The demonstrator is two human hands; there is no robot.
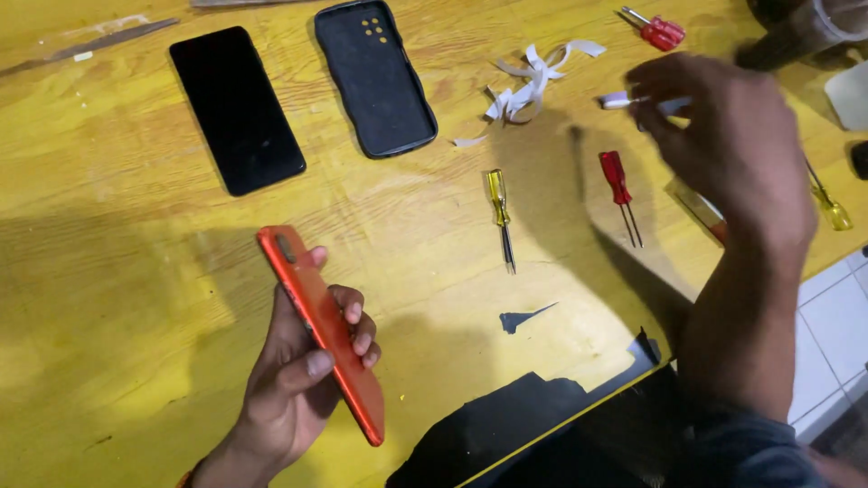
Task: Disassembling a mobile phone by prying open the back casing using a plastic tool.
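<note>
Head view: red phone in left hand.

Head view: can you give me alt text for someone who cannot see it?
A left hand holds a red phone on edge above a yellow wooden table, while the right hand hovers, blurred, near a small white tool. On the table lie a black phone, a black phone case and several small screwdrivers.

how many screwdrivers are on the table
4: a yellow-handled one mid-table, a red-handled one right of it, a red one at the top edge, a yellow one far right. The right hand may hide more.
</note>
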